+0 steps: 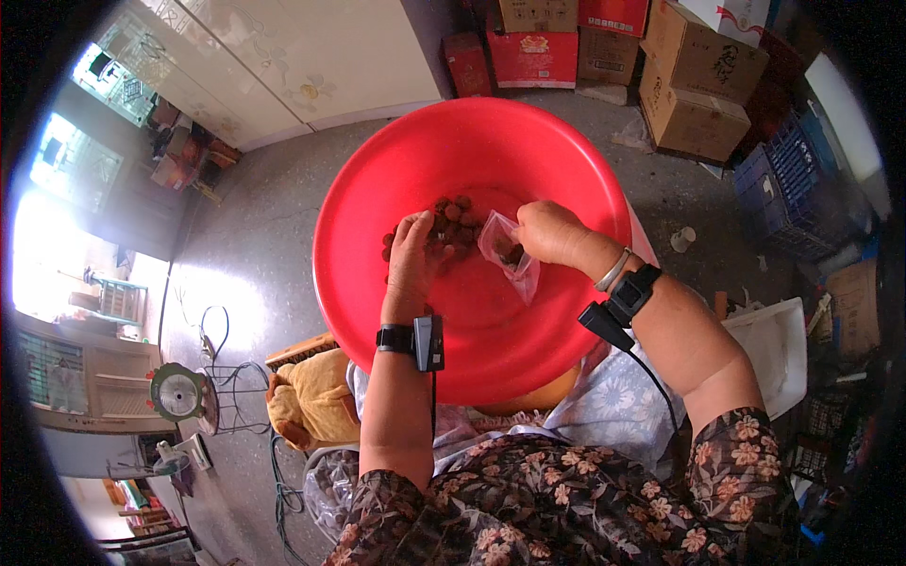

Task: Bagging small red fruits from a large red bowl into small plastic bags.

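A wide red plastic basin (382, 170) fills the middle of the head view. On its floor lies a pile of round, dark brown pieces (456, 212) that look like dried fruit or nuts. My left hand (410, 255) is at the left side of this pile, fingers bent, and partly covers it. Whether it has hold of any piece is hidden. At the right, my right hand (548, 230) grips the edge of a small translucent bag (524, 279), its mouth tilted towards the pile. Some brown pieces show inside the bag.
Cardboard boxes (697, 127) and red cartons (534, 60) are stacked behind the basin. Blue plastic crates (786, 184) and a white tub (768, 354) stand at right. A yellow plush toy (318, 396), a small green fan (177, 393) and loose cables (279, 488) are at left.
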### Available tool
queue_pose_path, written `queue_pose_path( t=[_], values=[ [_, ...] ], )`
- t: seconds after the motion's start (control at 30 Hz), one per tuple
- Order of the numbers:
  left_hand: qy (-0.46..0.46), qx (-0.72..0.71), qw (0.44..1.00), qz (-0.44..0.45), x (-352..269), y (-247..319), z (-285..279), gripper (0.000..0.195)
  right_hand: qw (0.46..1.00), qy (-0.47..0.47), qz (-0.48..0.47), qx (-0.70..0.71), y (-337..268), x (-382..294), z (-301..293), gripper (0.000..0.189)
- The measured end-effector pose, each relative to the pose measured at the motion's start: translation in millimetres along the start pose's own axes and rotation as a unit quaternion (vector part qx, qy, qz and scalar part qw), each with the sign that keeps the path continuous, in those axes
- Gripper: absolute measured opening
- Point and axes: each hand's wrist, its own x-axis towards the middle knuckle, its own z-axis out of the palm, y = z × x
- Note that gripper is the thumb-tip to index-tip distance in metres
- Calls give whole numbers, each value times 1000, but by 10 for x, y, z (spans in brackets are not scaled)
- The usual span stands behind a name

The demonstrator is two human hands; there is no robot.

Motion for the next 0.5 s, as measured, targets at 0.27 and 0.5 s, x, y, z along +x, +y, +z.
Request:
queue_pose_path(
  t=[0.27,0.5],
  values=[
    [-107,-8,994,32,-142,6,379,21,1000,13,-7,-17,43,54,70,19],
    [-119,127,983,65,-124,-133,404,17,1000,3,-3,0,27,23,6,26]
  ],
)
